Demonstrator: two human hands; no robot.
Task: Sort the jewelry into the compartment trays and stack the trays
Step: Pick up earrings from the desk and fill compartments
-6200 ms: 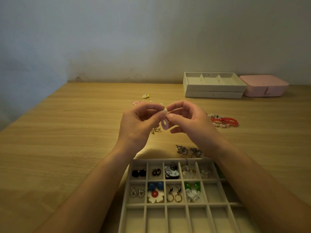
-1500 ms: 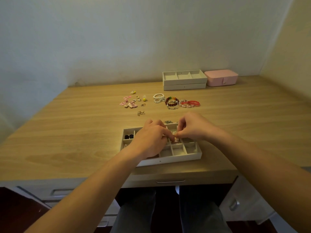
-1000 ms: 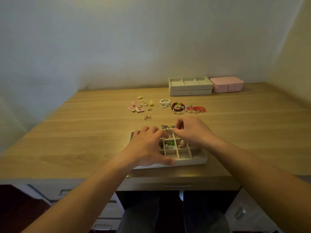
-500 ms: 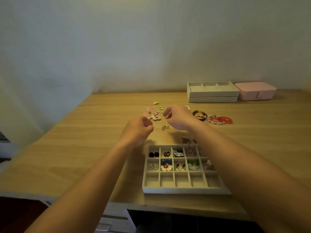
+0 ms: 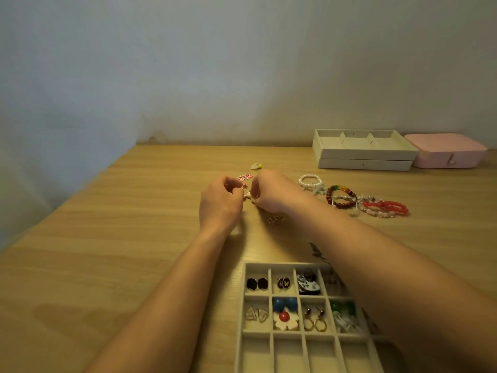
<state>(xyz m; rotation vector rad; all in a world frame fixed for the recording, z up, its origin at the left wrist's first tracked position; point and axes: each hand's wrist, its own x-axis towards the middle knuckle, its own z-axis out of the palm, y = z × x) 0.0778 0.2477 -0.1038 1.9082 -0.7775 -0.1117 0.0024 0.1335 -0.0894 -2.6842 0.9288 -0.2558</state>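
Note:
A cream compartment tray lies nearest to me, and its two far rows hold earrings, studs and a flower brooch. Further out on the table, my left hand and my right hand meet fingertip to fingertip. Their curled fingers pinch a small pale earring between them, low over the wood. Loose pieces lie around them: a pink flower earring, a yellow-white piece and small gold earrings. My right forearm hides the tray's right side.
A pearl bracelet, a dark beaded bracelet and a red bracelet lie to the right of my hands. Two stacked cream trays and a pink box stand at the back right by the wall. Dark metal pieces sit just beyond the near tray.
Both hands left the tray and reached forward to the loose earrings, where they now pinch together. My view moved closer to the table.

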